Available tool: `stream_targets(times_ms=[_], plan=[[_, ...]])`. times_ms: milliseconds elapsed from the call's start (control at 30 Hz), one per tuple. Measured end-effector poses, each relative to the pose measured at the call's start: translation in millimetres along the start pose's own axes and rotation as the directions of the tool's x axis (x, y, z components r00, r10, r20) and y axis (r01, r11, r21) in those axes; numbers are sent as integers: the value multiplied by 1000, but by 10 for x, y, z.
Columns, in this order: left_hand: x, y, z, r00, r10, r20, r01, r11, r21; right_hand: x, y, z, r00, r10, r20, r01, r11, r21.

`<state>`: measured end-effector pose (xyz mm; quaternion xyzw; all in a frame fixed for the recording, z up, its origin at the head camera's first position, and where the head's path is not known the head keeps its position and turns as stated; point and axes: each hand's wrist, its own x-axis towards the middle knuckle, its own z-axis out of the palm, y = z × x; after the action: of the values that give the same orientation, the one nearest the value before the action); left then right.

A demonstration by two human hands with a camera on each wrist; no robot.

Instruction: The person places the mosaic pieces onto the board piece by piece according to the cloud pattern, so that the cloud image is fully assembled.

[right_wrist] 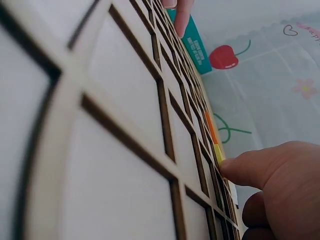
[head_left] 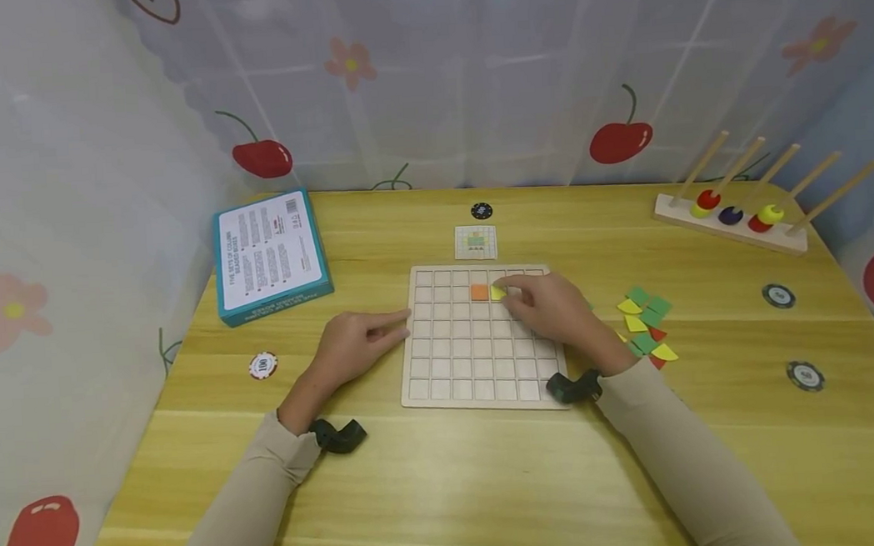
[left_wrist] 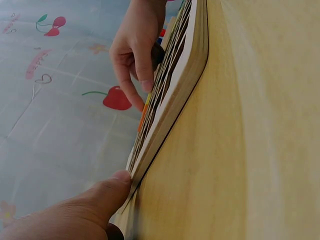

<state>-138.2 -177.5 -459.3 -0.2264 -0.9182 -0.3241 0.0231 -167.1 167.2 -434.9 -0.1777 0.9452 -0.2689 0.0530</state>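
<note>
A: "Cherry-print curtain (head_left: 442, 106) behind wood-grain table (head_left: 450, 489), roomy before the grid board (head_left: 460, 348)!"
B: "Left hand (head_left: 355, 345), fingers extended, touches its left edge; right hand (head_left: 547, 304) meets yellow tile (head_left: 497, 293) beside orange square (head_left: 479, 292). Pinching? Can't tell!"

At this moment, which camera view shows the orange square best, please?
The head view: it shows the orange square whole, from above, on the board beside the yellow piece. The left wrist and right wrist views show it nearly edge-on, only as a thin orange strip.
</note>
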Motion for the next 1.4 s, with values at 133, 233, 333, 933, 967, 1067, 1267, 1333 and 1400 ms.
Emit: stream_targets(times_ms=[133,233,333,933,967,1067,1267,1333,1400], plan=[[-14,-20,0,1000,9,-9,-9,1000,3,4,18,-2,1000,8,1,-8,1000,23],[-21,-37,6,1000,14,-17,-14,1000,7,-14,49,-21,1000,30,1,-30,998,53],[-26,-49,14,1000,21,-24,-20,1000,8,-64,80,-67,999,42,-14,-41,997,68],[23,-7,-6,1000,25,-12,-25,999,29,-974,713,-479,955,136,-262,-152,987,-43],[21,-9,-7,1000,22,-9,-22,999,30,-1009,742,-493,949,147,-277,-172,983,-66],[11,-19,-7,1000,16,-7,-15,1000,26,-1065,790,-529,935,172,-309,-221,966,-130],[-10,-25,1,1000,7,-7,-7,1000,22,-1087,810,-552,918,195,-346,-267,948,-174],[-7,-24,5,1000,6,-2,-6,1000,23,-1092,823,-538,913,189,-362,-269,945,-184],[-1,-21,6,1000,8,0,-8,1000,27,-1092,836,-518,907,175,-383,-266,943,-199]])
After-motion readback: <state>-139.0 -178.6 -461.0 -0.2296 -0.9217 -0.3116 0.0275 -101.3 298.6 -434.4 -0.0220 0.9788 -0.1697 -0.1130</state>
